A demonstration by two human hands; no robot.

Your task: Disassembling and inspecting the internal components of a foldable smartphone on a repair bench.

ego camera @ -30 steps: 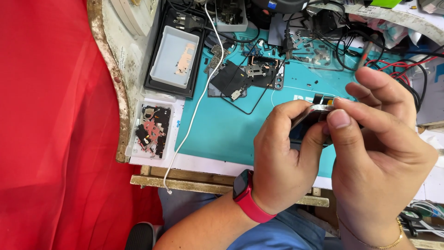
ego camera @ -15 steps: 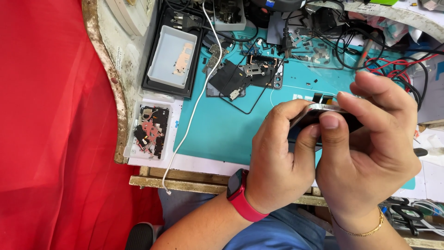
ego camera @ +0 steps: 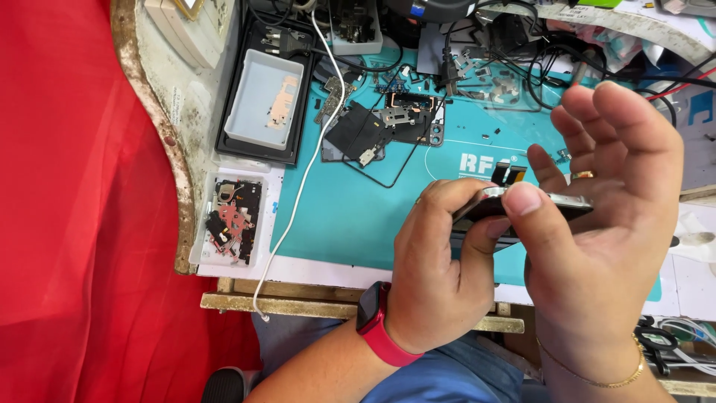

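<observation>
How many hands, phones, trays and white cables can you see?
Hands: 2, the left hand and the right hand
Phones: 1, the phone held by both
Trays: 2, black tray and clear tray
White cables: 1, the white cable
Total: 6

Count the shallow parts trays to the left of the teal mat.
2. A larger black-rimmed tray holding a copper-coloured part sits higher up; a small white tray of dark and red parts lies below it. Clutter may hide others.
</observation>
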